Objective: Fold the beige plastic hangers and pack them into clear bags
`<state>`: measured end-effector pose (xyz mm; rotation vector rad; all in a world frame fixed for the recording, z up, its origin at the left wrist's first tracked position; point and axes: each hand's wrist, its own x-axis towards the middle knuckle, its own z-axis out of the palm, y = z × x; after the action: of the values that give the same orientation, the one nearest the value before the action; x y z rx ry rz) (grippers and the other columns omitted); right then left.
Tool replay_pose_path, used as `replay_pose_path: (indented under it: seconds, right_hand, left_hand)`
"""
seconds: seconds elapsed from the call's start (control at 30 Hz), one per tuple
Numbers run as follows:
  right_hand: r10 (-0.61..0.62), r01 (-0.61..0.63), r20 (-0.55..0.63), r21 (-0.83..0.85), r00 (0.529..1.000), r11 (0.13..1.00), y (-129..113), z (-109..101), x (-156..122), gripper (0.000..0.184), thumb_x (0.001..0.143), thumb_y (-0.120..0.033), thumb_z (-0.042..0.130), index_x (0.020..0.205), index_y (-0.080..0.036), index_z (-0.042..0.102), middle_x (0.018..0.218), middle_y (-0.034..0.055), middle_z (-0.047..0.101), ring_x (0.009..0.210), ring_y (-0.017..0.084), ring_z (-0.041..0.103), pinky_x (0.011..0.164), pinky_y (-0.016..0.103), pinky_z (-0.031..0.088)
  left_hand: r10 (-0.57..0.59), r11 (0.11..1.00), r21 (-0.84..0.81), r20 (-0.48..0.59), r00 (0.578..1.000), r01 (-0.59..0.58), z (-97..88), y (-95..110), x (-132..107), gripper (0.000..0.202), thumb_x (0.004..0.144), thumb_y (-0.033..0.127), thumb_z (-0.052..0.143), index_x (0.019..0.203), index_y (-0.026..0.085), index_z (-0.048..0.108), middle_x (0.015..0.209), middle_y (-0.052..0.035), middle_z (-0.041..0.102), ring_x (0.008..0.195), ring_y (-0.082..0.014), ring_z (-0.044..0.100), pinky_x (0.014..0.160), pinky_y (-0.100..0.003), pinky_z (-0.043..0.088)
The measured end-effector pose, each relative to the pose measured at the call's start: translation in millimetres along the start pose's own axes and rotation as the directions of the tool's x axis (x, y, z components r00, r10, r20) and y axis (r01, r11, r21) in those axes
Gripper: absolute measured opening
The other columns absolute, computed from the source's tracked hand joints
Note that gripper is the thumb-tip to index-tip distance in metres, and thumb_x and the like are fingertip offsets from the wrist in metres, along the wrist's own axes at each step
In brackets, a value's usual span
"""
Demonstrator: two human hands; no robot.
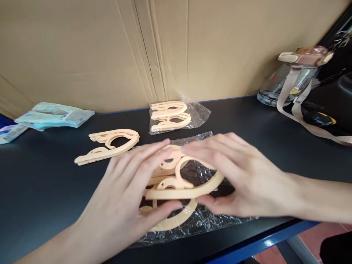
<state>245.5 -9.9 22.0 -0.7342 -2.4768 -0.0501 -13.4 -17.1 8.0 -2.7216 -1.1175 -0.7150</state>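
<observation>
Between my hands is a cream plastic folding hanger (pixel 178 192), folded up and held above the table. My right hand (pixel 247 176) grips its curved right end, fingers over the top and thumb below. At its other end my left hand (pixel 126 187) curls around it, thumb underneath. Beneath lie more cream hanger parts (pixel 176 222) on a crinkled clear plastic bag (pixel 214 220); my hands partly cover them. Left of my hands, another folded hanger (pixel 121 146) rests loose on the black tabletop (pixel 49 187).
Farther back, a clear bag of folded hangers (pixel 170 115) lies near the cardboard wall (pixel 96 51). Light blue soft packs (pixel 55 115) are at the far left. A clear bottle with a pink lid and strap (pixel 297 80) stands back right, beside a black bag (pixel 335 95).
</observation>
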Motion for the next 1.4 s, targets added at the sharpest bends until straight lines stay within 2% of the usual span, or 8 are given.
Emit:
replay_pose_path:
  seconds: [0.1,0.2,0.3,0.4,0.53,0.8,1.0,1.4]
  right_hand:
    - [0.069,-0.068,0.070,-0.019,0.995,0.998,27,-21,1,0.070,0.081,-0.038,0.070,0.143,-0.019,0.045,0.120,0.0099,0.069,0.107,0.029,0.062,0.088,0.044,0.051]
    - [0.209,-0.199,0.164,-0.072,0.964,0.977,56,-47,-3,0.073,0.080,-0.045,0.072,0.143,-0.022,0.044,0.129,0.0093,0.063,0.112,0.029,0.061,0.093,0.043,0.050]
    - [0.332,-0.294,0.264,-0.173,0.906,0.940,75,-66,-10,0.060,0.083,-0.044,0.066,0.138,-0.026,0.049,0.130,0.0083,0.063,0.110,0.027,0.063,0.089,0.039,0.050]
    - [0.390,-0.331,0.321,-0.226,0.863,0.916,80,-73,-18,0.060,0.077,-0.047,0.068,0.133,-0.028,0.057,0.118,0.0093,0.069,0.098,0.029,0.067,0.078,0.041,0.052]
    - [0.365,-0.291,0.405,-0.233,0.838,0.928,76,-66,-24,0.060,0.076,-0.041,0.071,0.134,-0.031,0.058,0.118,0.0092,0.070,0.096,0.030,0.069,0.076,0.042,0.054]
    - [0.236,-0.176,0.411,-0.177,0.881,0.968,69,-43,-15,0.068,0.080,-0.045,0.066,0.143,-0.024,0.050,0.133,0.0113,0.063,0.119,0.039,0.060,0.095,0.057,0.051]
    - [0.240,-0.216,0.340,-0.109,0.909,0.970,71,-44,-16,0.074,0.074,-0.043,0.073,0.143,-0.032,0.047,0.131,0.0063,0.064,0.114,0.037,0.062,0.091,0.052,0.054]
    - [0.243,-0.226,0.454,-0.093,0.857,0.970,58,-22,-10,0.079,0.084,-0.063,0.063,0.148,-0.023,0.040,0.127,0.0124,0.066,0.105,0.032,0.064,0.087,0.047,0.050]
  left_hand:
    - [-0.064,0.997,-0.040,0.077,0.995,0.067,-8.5,-25,2,0.052,0.096,0.051,0.053,0.143,0.031,0.042,0.149,-0.0019,0.050,0.133,-0.0277,0.050,0.109,-0.040,0.042]
    - [0.004,1.000,-0.010,0.132,0.991,-0.002,-19.5,-54,4,0.031,0.098,0.041,0.048,0.126,0.034,0.057,0.127,0.0041,0.067,0.118,-0.0219,0.063,0.101,-0.033,0.050]
    - [-0.001,0.997,0.075,0.149,0.989,-0.011,-25.6,-72,4,0.024,0.096,0.043,0.044,0.097,0.034,0.067,0.098,0.0082,0.076,0.088,-0.0188,0.073,0.078,-0.028,0.058]
    - [-0.017,0.991,0.136,0.198,0.980,-0.010,-26.4,-76,4,0.034,0.094,0.047,0.040,0.088,0.032,0.069,0.093,0.0081,0.077,0.078,-0.0194,0.074,0.060,-0.027,0.057]
    - [0.002,0.980,0.192,0.222,0.975,-0.046,-26.6,-73,3,0.041,0.096,0.044,0.034,0.093,0.034,0.074,0.100,0.0098,0.077,0.083,-0.0192,0.074,0.062,-0.027,0.058]
    - [0.010,0.953,0.295,0.183,0.983,-0.064,-24.7,-74,-3,0.051,0.097,0.048,0.029,0.090,0.038,0.079,0.095,0.0074,0.079,0.080,-0.0259,0.076,0.058,-0.036,0.059]
    - [-0.048,0.977,0.214,0.114,0.992,0.022,-18.9,-72,-5,0.041,0.093,0.059,0.041,0.098,0.039,0.077,0.102,0.0124,0.078,0.087,-0.0241,0.077,0.064,-0.033,0.061]
    - [-0.309,0.951,0.055,0.242,0.920,0.304,-18.9,-51,-1,0.055,0.087,0.075,0.038,0.107,0.040,0.075,0.112,0.0042,0.077,0.100,-0.0319,0.073,0.084,-0.047,0.060]
